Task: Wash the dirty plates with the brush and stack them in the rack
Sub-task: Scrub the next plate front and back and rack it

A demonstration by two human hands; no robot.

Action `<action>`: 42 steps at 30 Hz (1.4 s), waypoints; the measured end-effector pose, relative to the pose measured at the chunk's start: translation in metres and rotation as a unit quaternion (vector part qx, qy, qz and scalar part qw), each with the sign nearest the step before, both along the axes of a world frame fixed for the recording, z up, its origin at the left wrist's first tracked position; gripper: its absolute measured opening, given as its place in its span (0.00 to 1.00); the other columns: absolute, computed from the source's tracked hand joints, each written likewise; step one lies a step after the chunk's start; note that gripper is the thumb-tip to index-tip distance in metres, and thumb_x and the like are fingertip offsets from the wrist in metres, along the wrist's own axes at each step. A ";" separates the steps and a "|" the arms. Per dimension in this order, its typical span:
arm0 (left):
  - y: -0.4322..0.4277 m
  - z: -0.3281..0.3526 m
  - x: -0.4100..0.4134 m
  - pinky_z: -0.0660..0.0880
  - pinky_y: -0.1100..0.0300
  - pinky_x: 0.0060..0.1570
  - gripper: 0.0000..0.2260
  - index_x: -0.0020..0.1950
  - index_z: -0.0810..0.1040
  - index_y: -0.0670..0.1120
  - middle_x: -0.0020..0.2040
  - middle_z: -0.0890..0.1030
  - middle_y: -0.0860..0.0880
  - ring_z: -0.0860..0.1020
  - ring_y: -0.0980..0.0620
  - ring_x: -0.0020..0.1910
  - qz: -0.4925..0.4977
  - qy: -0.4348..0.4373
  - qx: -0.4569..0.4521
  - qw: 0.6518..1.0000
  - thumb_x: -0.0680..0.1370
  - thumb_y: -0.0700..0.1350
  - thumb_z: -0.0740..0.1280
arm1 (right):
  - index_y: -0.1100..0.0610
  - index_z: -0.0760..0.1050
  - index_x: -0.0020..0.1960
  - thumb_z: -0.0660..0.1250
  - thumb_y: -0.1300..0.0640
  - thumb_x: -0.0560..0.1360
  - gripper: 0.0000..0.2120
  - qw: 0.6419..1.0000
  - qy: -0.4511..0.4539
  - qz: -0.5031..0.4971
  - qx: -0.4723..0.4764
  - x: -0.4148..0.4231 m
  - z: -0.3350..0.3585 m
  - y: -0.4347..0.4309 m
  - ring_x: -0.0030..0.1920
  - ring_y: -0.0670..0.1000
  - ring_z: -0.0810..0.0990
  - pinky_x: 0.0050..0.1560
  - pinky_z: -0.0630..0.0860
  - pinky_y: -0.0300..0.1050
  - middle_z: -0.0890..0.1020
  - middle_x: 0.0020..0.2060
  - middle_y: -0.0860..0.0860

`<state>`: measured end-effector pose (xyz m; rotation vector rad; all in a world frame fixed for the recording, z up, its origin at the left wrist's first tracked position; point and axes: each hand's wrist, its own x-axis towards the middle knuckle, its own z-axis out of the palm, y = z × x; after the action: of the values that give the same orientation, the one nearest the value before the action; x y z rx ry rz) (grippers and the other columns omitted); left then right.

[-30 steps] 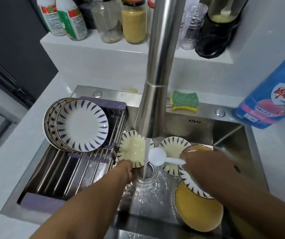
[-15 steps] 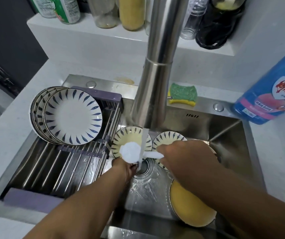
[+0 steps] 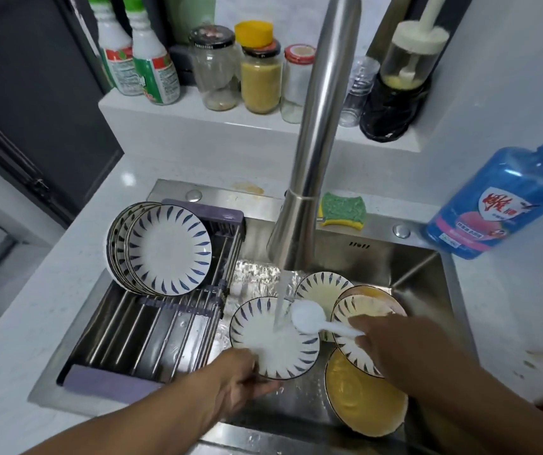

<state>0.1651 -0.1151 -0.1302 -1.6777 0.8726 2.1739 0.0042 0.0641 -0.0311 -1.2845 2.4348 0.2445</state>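
My left hand [image 3: 235, 385] grips the near rim of a white plate with blue leaf marks [image 3: 273, 343], held under the running water. My right hand [image 3: 391, 343] holds the handle of a white round-headed brush [image 3: 309, 318], whose head sits at the plate's far right edge beside the stream. Several dirty plates with yellow residue [image 3: 362, 402] lie in the sink to the right. Clean plates [image 3: 168, 249] stand on edge in the rack [image 3: 152, 330] at the sink's left.
A steel tap [image 3: 309, 165] rises over the sink [image 3: 421, 267]. A green-yellow sponge [image 3: 342, 211] lies behind it. A blue detergent bottle [image 3: 500, 198] stands at the right. Jars and bottles [image 3: 260, 77] line the back shelf.
The plate in my left hand has come up and tilted flatter under the stream. The brush head moved from the plate's middle to its far right edge.
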 end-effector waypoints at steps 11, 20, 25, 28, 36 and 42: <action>-0.038 0.100 -0.007 0.79 0.32 0.44 0.25 0.64 0.71 0.42 0.60 0.79 0.34 0.82 0.29 0.52 -0.062 0.146 -0.017 0.987 0.74 0.22 0.53 | 0.39 0.70 0.70 0.53 0.47 0.85 0.16 0.993 -0.023 -0.095 -0.071 0.012 0.076 -0.025 0.45 0.44 0.80 0.49 0.79 0.45 0.83 0.49 0.43; -0.038 0.124 0.008 0.78 0.34 0.47 0.19 0.66 0.69 0.36 0.57 0.80 0.29 0.82 0.30 0.53 -0.082 0.207 0.010 0.975 0.78 0.24 0.54 | 0.36 0.67 0.72 0.53 0.43 0.85 0.17 0.992 -0.077 -0.071 -0.075 0.072 0.109 -0.025 0.57 0.52 0.78 0.52 0.74 0.49 0.81 0.59 0.45; -0.036 0.120 0.021 0.79 0.32 0.44 0.24 0.66 0.66 0.43 0.60 0.77 0.34 0.83 0.31 0.49 -0.077 0.227 -0.015 0.971 0.76 0.21 0.54 | 0.34 0.66 0.71 0.52 0.42 0.84 0.16 0.997 -0.053 -0.060 -0.018 0.081 0.111 0.006 0.56 0.50 0.78 0.51 0.76 0.48 0.82 0.57 0.44; -0.038 0.115 0.026 0.80 0.34 0.44 0.28 0.70 0.66 0.45 0.66 0.75 0.35 0.81 0.29 0.54 -0.086 0.218 -0.049 0.971 0.75 0.22 0.54 | 0.35 0.66 0.73 0.52 0.43 0.85 0.18 0.998 -0.007 -0.065 0.015 0.083 0.109 0.020 0.51 0.50 0.79 0.50 0.79 0.49 0.82 0.55 0.45; -0.027 0.108 0.022 0.82 0.36 0.45 0.29 0.70 0.68 0.46 0.61 0.79 0.37 0.84 0.33 0.48 -0.151 0.194 -0.063 0.967 0.74 0.22 0.54 | 0.38 0.68 0.72 0.52 0.46 0.86 0.17 0.992 0.033 -0.116 -0.022 0.060 0.086 -0.009 0.48 0.53 0.79 0.43 0.73 0.47 0.81 0.50 0.47; -0.033 0.106 0.026 0.81 0.36 0.45 0.25 0.68 0.68 0.44 0.60 0.78 0.34 0.83 0.32 0.50 -0.157 0.193 -0.027 0.968 0.76 0.22 0.54 | 0.36 0.66 0.74 0.54 0.43 0.84 0.18 0.991 -0.077 -0.093 -0.052 0.082 0.075 -0.021 0.62 0.54 0.77 0.51 0.73 0.48 0.80 0.64 0.49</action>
<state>0.1907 -0.1477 -0.0244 -1.0540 1.2115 2.2947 0.0865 0.0428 0.0435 -1.0645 2.4398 -0.0324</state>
